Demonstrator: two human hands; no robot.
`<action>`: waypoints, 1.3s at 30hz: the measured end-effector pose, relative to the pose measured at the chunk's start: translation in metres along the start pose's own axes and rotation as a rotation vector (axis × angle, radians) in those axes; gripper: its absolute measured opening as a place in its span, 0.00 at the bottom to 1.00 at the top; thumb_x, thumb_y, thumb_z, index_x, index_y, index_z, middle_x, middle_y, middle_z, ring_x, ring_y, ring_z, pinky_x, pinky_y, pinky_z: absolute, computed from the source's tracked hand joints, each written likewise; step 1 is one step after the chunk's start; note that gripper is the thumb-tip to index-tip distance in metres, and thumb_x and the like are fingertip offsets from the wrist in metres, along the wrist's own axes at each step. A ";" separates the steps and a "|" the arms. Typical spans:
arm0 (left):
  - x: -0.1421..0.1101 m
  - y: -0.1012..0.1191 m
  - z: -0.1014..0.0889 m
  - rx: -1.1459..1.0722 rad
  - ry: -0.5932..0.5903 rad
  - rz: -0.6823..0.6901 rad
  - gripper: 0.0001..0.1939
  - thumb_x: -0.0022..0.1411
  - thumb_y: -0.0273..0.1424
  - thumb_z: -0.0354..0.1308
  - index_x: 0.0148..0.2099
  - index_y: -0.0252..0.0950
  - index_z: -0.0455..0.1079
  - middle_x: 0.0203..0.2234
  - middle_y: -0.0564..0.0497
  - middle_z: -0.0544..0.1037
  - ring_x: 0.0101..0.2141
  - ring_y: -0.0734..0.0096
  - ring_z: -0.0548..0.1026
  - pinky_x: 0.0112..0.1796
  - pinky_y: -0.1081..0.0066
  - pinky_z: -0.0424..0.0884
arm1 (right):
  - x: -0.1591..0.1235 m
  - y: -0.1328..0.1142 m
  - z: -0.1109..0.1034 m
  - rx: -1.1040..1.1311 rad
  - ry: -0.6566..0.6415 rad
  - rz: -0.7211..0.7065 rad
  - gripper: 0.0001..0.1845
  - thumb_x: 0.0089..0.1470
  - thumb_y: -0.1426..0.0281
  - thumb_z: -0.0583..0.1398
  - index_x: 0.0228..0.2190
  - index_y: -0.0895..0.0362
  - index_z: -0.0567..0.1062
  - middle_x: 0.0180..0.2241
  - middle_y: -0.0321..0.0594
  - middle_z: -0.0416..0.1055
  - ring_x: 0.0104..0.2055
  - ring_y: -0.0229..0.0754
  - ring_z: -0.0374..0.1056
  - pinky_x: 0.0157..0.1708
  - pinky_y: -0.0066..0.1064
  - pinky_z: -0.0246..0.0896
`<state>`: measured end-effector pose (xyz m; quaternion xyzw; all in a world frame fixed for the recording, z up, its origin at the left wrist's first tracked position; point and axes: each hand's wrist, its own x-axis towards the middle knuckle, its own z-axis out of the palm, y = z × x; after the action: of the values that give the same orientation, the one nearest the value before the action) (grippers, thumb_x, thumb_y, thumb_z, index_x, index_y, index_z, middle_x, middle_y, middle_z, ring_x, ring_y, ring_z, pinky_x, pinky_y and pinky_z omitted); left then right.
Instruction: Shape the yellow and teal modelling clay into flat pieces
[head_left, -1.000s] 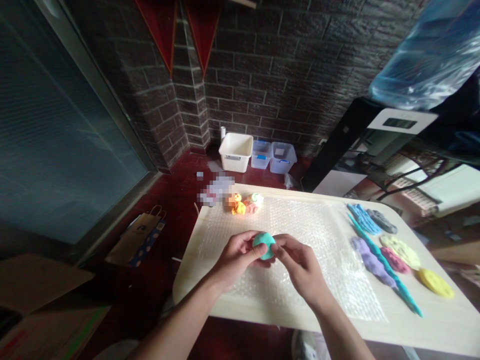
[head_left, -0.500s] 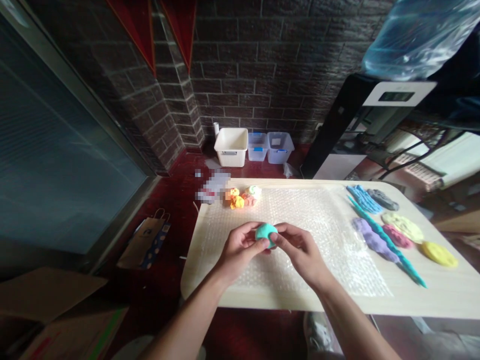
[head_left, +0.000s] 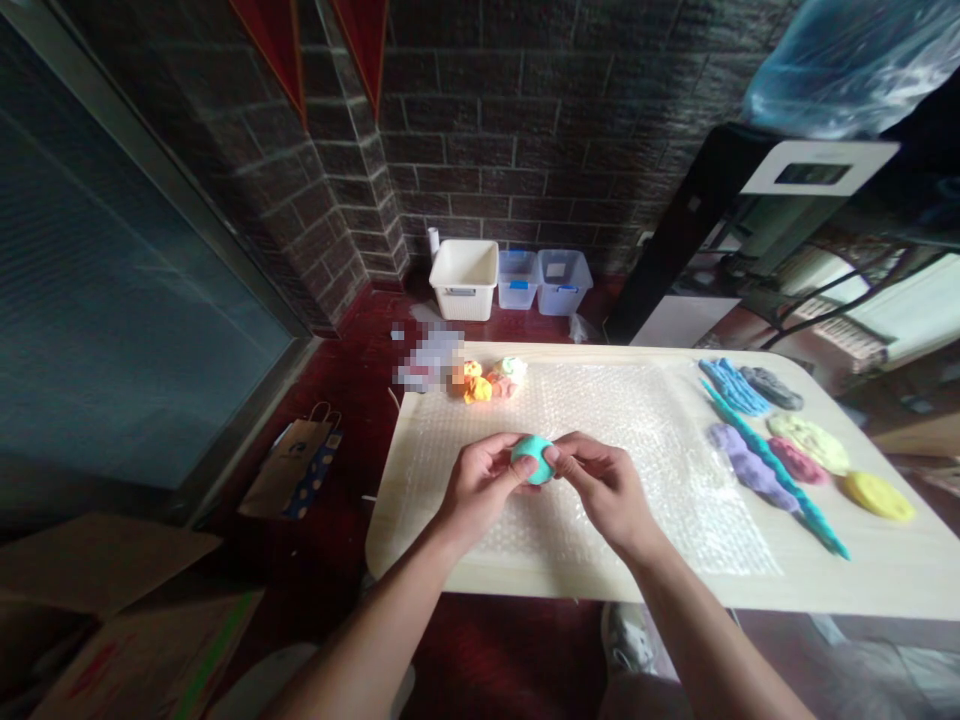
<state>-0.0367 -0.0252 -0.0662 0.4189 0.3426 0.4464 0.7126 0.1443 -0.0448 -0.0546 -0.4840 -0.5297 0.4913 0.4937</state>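
Observation:
A smooth, rounded lump of turquoise modelling clay (head_left: 534, 456) is held above the bubble wrap sheet, between both hands. My left hand (head_left: 487, 480) grips it from the left, thumb pressed on its front and fingers curled behind. From the right, my right hand (head_left: 604, 485) pinches it with the thumb on its front edge; the fingers behind are partly hidden. Beneath them the bubble wrap (head_left: 622, 420) covers much of the pale wooden table (head_left: 885, 570). Small orange and yellow clay pieces (head_left: 477, 388) and a whitish-green one (head_left: 511, 370) sit at its far left.
On the table's right lie a long teal clay strip (head_left: 806, 510), a purple lump (head_left: 750, 465), and blue (head_left: 735, 385), grey, pink and yellow pieces. Beyond the table stand plastic bins (head_left: 465, 300) and a water dispenser (head_left: 675, 240). A paper bag (head_left: 289, 465) is on the floor at left.
My thumbs have shifted on the turquoise clay, the left one now higher on its front. The view has tilted slightly down, so the table and bins appear higher.

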 end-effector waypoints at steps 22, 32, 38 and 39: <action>0.005 -0.001 -0.001 -0.092 0.085 0.021 0.17 0.61 0.38 0.72 0.47 0.32 0.81 0.40 0.43 0.85 0.39 0.64 0.81 0.44 0.64 0.78 | 0.000 0.004 0.007 0.187 -0.013 0.098 0.18 0.56 0.55 0.73 0.42 0.55 0.85 0.35 0.41 0.81 0.34 0.42 0.72 0.37 0.35 0.70; 0.001 -0.007 -0.002 0.063 0.069 0.111 0.14 0.63 0.39 0.71 0.45 0.35 0.77 0.38 0.48 0.82 0.37 0.67 0.81 0.40 0.69 0.80 | -0.001 0.005 0.006 0.088 -0.011 0.047 0.12 0.58 0.60 0.70 0.39 0.55 0.84 0.33 0.39 0.80 0.33 0.41 0.71 0.34 0.33 0.67; -0.001 -0.009 -0.002 0.100 0.071 0.138 0.14 0.63 0.38 0.71 0.46 0.35 0.79 0.39 0.47 0.84 0.39 0.65 0.82 0.44 0.67 0.80 | -0.003 0.010 0.010 0.031 0.055 0.017 0.12 0.58 0.59 0.70 0.38 0.55 0.83 0.30 0.39 0.78 0.31 0.41 0.69 0.31 0.33 0.66; -0.001 -0.008 -0.001 0.096 0.073 0.134 0.14 0.63 0.38 0.72 0.46 0.35 0.79 0.39 0.47 0.84 0.39 0.65 0.82 0.44 0.67 0.80 | -0.003 0.009 0.010 0.021 0.058 0.017 0.13 0.58 0.59 0.70 0.38 0.55 0.83 0.31 0.39 0.78 0.32 0.41 0.70 0.32 0.33 0.66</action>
<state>-0.0354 -0.0280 -0.0737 0.4580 0.3607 0.4911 0.6473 0.1351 -0.0481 -0.0642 -0.4975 -0.5055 0.4869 0.5098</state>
